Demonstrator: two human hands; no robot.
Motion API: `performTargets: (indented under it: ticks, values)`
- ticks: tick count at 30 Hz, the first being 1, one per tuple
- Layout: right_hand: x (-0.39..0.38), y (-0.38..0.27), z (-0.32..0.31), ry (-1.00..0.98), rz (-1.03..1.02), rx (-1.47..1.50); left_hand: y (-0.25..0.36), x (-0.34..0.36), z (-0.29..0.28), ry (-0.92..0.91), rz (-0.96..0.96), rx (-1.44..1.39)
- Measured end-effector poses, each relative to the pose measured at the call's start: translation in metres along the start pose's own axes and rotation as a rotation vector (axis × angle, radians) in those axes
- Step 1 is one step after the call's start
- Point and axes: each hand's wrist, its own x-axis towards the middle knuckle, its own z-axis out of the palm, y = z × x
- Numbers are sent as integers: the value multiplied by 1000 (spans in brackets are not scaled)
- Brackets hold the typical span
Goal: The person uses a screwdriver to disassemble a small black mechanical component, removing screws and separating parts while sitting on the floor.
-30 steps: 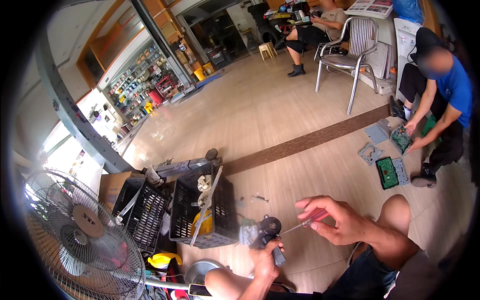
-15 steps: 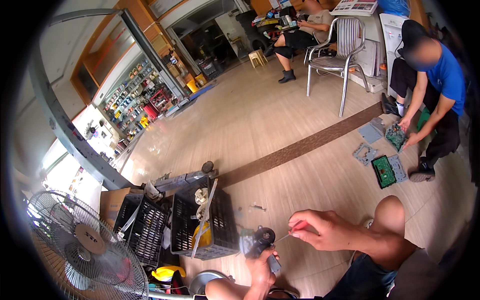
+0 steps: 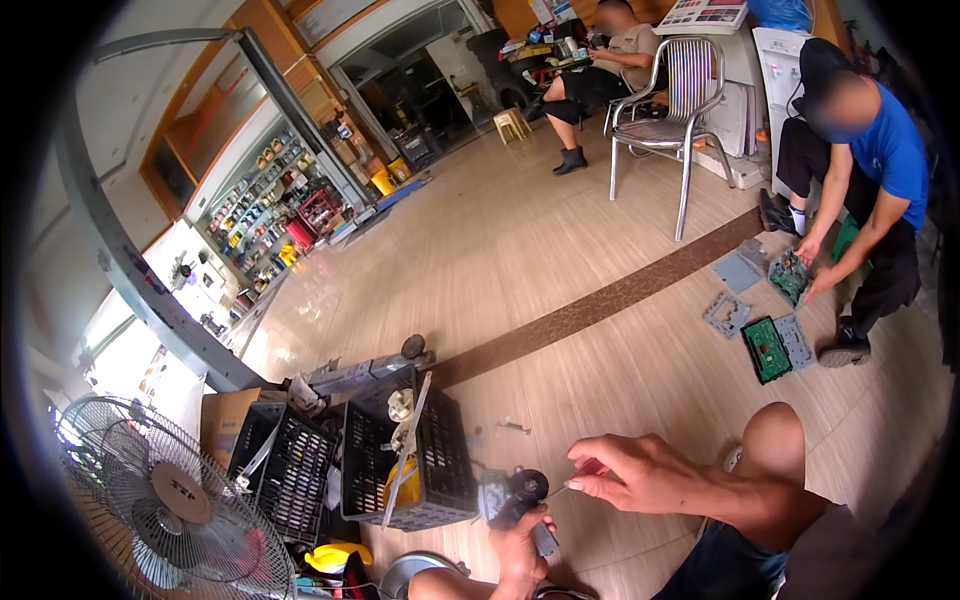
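My left hand is closed around a dark motor-like part with a round black end and a grey block at its lower side. Just right of it hovers my right hand, thumb and fingers pinched together. A hint of red shows between those fingers, where the red-handled screwdriver is mostly hidden by the hand. The two hands are apart, above the tiled floor. Close behind the part, a pale, blurred object lies by the crate.
Black plastic crates stand to the left, behind a wire fan. A round metal basin sits near my knee. At right, a seated person in blue handles a green circuit board; another board lies nearby. A metal chair stands beyond.
My right hand has drawn slightly down and its fingers have curled, so the red screwdriver handle is now mostly out of sight. The left hand still holds the part, shifted slightly.
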Motion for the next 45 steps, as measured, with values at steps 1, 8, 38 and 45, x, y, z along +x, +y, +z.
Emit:
performTargets:
  ticks: [1, 8, 38, 45]
  values:
    - [1, -1, -2, 8, -16, 32, -1, 1, 0, -11, 9, 5]
    - [2, 6, 2, 10, -80, 171, -2, 1, -4, -20, 21, 59]
    - [2, -6, -2, 96, -146, 169, 8, -8, -1, -38, 98, -19]
    - [-1, 4, -2, 42, -126, 219, 11, -9, -1, -25, 88, -21]
